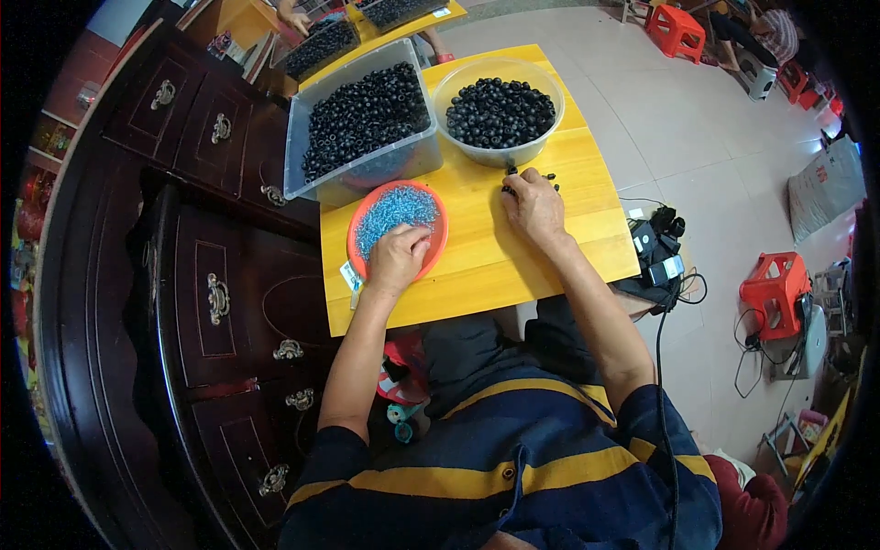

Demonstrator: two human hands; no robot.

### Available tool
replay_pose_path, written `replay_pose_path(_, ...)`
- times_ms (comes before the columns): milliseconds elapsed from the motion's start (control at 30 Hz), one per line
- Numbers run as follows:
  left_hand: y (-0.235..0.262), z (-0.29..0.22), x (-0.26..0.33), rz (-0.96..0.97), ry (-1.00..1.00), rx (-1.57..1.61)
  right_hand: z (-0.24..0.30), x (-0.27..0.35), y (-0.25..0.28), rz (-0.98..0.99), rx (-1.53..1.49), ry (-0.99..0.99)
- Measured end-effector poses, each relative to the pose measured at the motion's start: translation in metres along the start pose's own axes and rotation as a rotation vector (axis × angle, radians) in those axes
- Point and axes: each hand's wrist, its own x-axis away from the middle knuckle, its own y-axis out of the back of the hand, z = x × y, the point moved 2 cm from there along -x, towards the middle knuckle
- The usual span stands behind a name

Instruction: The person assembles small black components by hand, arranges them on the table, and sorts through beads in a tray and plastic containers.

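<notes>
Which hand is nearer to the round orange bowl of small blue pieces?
Left. The left hand is right over the bowl; the right hand is away to its right, over the yellow wooden tabletop, near the round clear tub.

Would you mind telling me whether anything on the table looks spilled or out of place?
Only a few small black pieces stand out: they lie loose on the yellow table by the right hand, outside the clear bowl holding similar ones. Whether they spilled or were put there, I cannot tell.
</notes>
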Motion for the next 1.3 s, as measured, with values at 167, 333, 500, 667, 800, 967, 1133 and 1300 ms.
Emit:
replay_pose_path(167,0.006,-0.003,0.001,0.028,-0.005,-0.030,0.001,0.003,-0.004,-0.003,0.065,0.038)
replay_pose_path(333,0.009,0.002,0.007,0.083,0.030,-0.073,0.003,0.003,-0.006,-0.020,0.100,0.079)
replay_pose_path(500,0.010,-0.001,0.008,0.058,0.042,0.017,-0.001,0.000,-0.009,-0.005,0.111,0.093)
replay_pose_path(667,0.010,0.000,0.007,0.064,-0.034,-0.010,0.003,-0.005,-0.010,0.061,0.137,0.113)
replay_pose_path(800,0.009,0.002,0.006,0.089,-0.008,-0.020,0.005,-0.004,-0.008,0.057,0.109,0.097)
replay_pose_path(967,0.005,0.003,0.007,0.109,0.011,-0.068,0.009,-0.001,0.001,-0.052,-0.038,0.158)
replay_pose_path(1133,0.005,0.000,0.005,0.081,-0.018,-0.121,0.011,0.018,0.015,-0.083,-0.411,-0.083)
replay_pose_path(1300,0.004,-0.003,-0.002,0.113,-0.016,-0.160,0.003,0.058,0.019,-0.106,-0.852,-0.261)
